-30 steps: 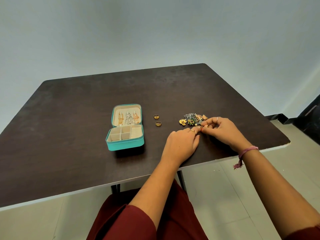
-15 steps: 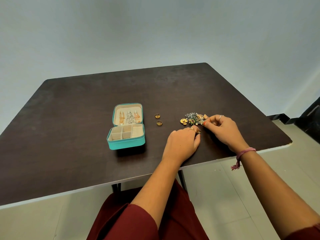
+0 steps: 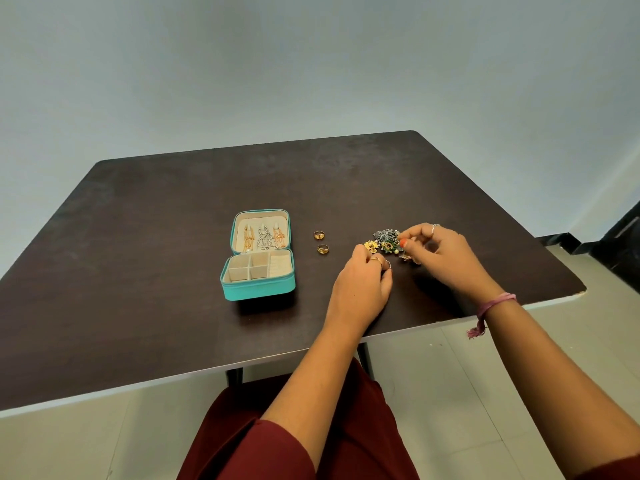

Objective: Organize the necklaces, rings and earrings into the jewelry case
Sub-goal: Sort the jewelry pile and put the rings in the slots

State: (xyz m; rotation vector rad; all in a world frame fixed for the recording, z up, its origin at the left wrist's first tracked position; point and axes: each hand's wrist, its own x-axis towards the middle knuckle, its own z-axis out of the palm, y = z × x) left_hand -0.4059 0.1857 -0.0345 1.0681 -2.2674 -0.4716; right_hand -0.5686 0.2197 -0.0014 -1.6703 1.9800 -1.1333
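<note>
Seen from above, a seated person's two bare hands work at a dark brown wooden table (image 3: 138, 306). Nearest, the left hand (image 3: 360, 285) rests fingers curled, seemingly steadying the work; what it holds I cannot tell. Just beyond, the right hand (image 3: 440, 251) pinches a piece from a small tangled heap of flower-shaped earrings (image 3: 384, 242), probably to separate it. Left of the heap lie two gold rings (image 3: 320, 241). Farther left, the open teal jewelry case (image 3: 258, 268) has necklaces hung in its lid and bare compartments
</note>
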